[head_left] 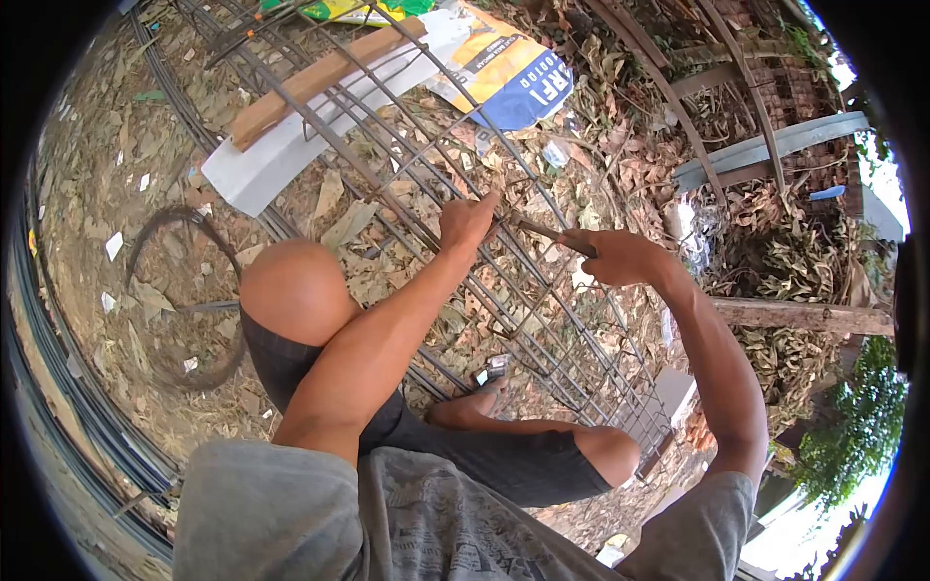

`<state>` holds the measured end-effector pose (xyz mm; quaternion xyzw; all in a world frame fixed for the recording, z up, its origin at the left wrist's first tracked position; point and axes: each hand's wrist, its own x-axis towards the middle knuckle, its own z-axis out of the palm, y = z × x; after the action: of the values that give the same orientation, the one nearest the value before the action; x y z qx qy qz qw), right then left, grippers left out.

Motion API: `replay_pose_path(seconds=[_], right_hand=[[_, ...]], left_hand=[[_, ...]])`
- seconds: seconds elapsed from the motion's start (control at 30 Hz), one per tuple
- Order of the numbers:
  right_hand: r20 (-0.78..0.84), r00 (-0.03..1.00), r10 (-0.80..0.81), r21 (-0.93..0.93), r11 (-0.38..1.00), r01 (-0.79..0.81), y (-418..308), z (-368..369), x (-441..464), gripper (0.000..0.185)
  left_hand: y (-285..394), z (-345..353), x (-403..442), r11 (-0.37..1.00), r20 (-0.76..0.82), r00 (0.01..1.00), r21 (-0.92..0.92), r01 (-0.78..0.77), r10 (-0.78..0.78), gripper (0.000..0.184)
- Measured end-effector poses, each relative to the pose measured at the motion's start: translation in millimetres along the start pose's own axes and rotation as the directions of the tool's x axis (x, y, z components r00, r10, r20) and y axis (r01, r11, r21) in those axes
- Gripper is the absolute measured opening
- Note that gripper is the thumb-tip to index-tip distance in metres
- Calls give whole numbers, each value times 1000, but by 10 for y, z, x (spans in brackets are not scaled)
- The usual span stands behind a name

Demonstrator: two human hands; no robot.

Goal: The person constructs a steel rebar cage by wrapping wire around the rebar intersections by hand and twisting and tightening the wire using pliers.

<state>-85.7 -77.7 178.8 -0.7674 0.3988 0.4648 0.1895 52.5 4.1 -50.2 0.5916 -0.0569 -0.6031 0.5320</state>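
Note:
A long cage of steel rebar [417, 155] runs diagonally in front of me, its bars crossed by square stirrups. My left hand [469, 222] is closed at one of its bars, close to a crossing, with a fingertip pointing up. From the other side, my right hand [620, 258] grips the handle of metal pincers [554, 235]. Their jaw end meets the cage just right of my left hand's fingers. The exact bite of the jaws is too small to make out.
A wooden beam [329, 79] and a pale board [254, 179] lie at the cage's far end. Near them is a blue and yellow sack [523, 82]. Coiled wire [145, 242] and long bars [107, 436] lie left. Dry leaves cover the ground.

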Motion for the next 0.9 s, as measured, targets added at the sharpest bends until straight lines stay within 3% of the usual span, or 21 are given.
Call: replay_pose_path(seconds=[0.1, 0.17, 0.27, 0.37, 0.47, 0.57, 0.67, 0.77, 0.9], right_hand=[[28, 997, -78, -40, 996, 79, 117, 15, 179, 65], [23, 994, -102, -55, 993, 104, 115, 15, 239, 60], [13, 1000, -5, -98, 995, 6, -119, -112, 107, 49], [-86, 995, -56, -82, 995, 49, -120, -149, 43, 40], [-60, 998, -25, -133, 991, 17, -130, -177, 81, 36], [-46, 999, 14, -158, 987, -21, -206, -240, 53, 35], [-121, 989, -86, -168, 984, 65, -116, -222, 37, 38], [-71, 991, -116, -241, 966, 96, -89, -146, 118, 41], [24, 999, -28, 24, 999, 27, -81, -146, 123, 44]], left_hand=[[35, -28, -29, 998, 18, 1000, 60, -11, 10, 44], [119, 5, -124, 1000, -4, 1000, -14, 24, -24, 46], [137, -8, -153, 1000, -17, 1000, 8, 17, -17, 48], [72, -13, -95, 999, -13, 1000, 49, 1, -1, 49], [87, -25, -99, 995, -23, 1000, 104, 13, -10, 51], [109, -28, -109, 988, -35, 999, 151, 33, -28, 52], [114, -29, -106, 986, -34, 999, 164, 26, -21, 52], [100, -5, -85, 980, -60, 998, 196, 37, -26, 51], [-37, 19, 46, 979, -72, 997, 206, 9, 6, 49]])
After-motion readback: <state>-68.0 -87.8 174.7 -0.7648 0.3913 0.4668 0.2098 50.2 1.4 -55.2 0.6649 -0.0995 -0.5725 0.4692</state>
